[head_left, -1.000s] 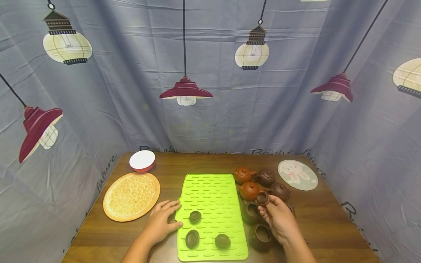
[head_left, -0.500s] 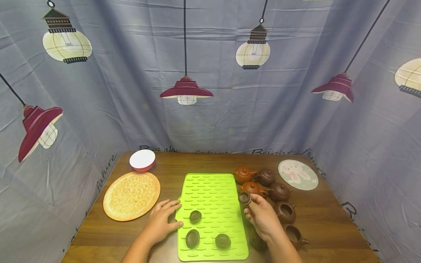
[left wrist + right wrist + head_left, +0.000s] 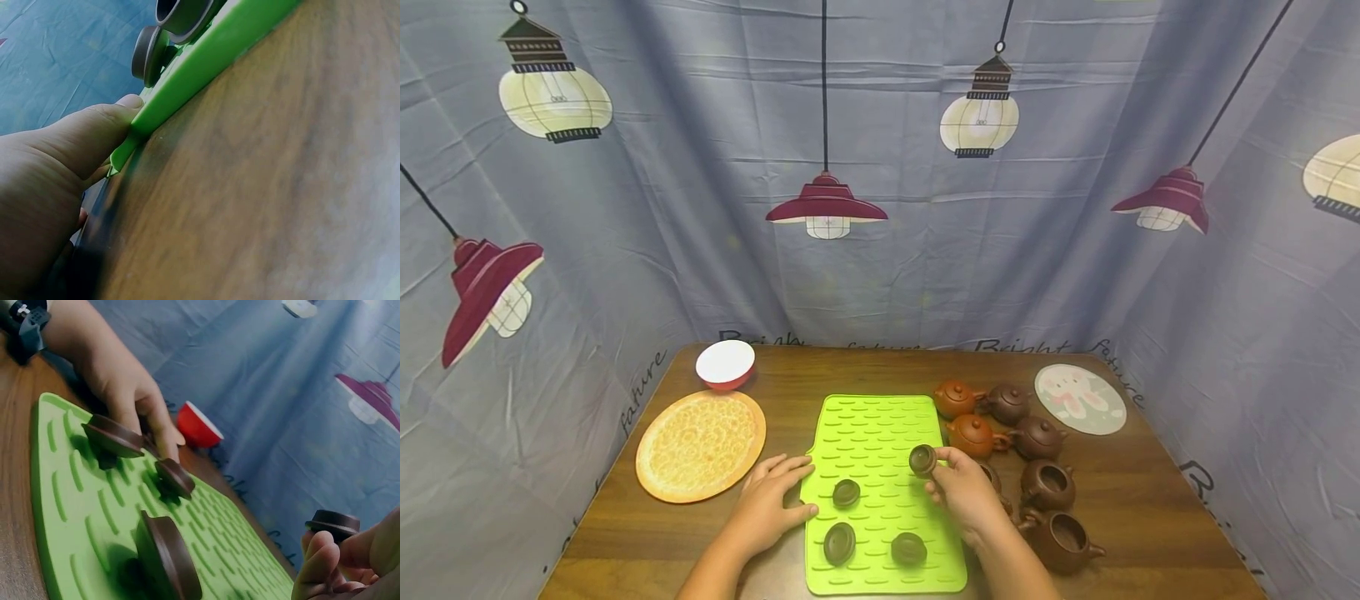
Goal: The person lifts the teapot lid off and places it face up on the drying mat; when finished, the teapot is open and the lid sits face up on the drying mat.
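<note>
My right hand (image 3: 970, 492) pinches a small dark brown teapot lid (image 3: 922, 461) over the right part of a bright green ridged mat (image 3: 880, 425). In the right wrist view this lid (image 3: 334, 524) sits between the thumb and fingers, its hollow side up. Three other brown lids lie on the mat: one (image 3: 846, 494) towards the left, one (image 3: 839, 544) nearer me, and one (image 3: 909, 550) at the lower right. My left hand (image 3: 771, 504) rests at the mat's left edge with fingers spread; in the left wrist view its thumb (image 3: 128, 103) touches the edge.
Right of the mat stand two orange lidded teapots (image 3: 976, 435), two dark lidded ones (image 3: 1037, 437) and several brown pots without lids (image 3: 1063, 542). A pale round mat (image 3: 1080, 400) lies at back right. At left are a round pizza-patterned mat (image 3: 700, 447) and a red bowl (image 3: 726, 364).
My right hand has carried the teapot lid leftward from above the pots to over the green mat, uncovering the pots on the right. The left hand has stayed put.
</note>
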`<state>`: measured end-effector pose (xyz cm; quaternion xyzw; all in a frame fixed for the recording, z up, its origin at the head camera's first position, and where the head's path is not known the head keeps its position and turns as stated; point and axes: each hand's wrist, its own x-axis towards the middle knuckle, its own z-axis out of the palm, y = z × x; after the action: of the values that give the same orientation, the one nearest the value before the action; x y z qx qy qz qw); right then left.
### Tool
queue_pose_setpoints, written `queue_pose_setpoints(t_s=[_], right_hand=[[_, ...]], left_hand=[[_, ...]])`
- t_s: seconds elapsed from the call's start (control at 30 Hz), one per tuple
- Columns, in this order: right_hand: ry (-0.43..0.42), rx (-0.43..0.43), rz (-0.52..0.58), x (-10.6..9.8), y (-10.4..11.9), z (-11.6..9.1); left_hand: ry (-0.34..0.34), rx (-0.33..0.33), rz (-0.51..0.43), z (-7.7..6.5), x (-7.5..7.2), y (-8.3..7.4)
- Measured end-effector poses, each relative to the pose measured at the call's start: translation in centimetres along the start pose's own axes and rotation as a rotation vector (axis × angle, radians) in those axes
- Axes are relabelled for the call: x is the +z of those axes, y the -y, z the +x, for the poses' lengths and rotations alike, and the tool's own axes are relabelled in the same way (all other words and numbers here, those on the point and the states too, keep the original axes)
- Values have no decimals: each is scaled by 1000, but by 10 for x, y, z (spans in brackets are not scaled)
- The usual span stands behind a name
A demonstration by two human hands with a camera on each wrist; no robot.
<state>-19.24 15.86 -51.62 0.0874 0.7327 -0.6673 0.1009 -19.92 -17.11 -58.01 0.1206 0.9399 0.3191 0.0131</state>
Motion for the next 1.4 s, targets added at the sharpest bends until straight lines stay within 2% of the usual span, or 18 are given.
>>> queue_pose_setpoints(t_s=[0.27,0.47,0.63,0.8,0.97,1.33,1.4], right_hand=[[2,-23,-183,14,-4,7],[31,-31,-354,20,-10,12],[72,-23,-372,23,-16,13],[72,-41,-418,25,-20,15],[70,-26,-449,25,-18,15],[127,-19,-471,18,-11,6],[125,-31,-512,18,-9,5]], left_hand=[[-7,8,6,2,-1,2],[6,4,9,1,4,2],[1,-7,-14,1,3,-1],[0,-9,-12,1,2,-1],[3,-9,-12,1,2,-1],[0,1,2,1,2,2],[-1,2,4,1,2,3]])
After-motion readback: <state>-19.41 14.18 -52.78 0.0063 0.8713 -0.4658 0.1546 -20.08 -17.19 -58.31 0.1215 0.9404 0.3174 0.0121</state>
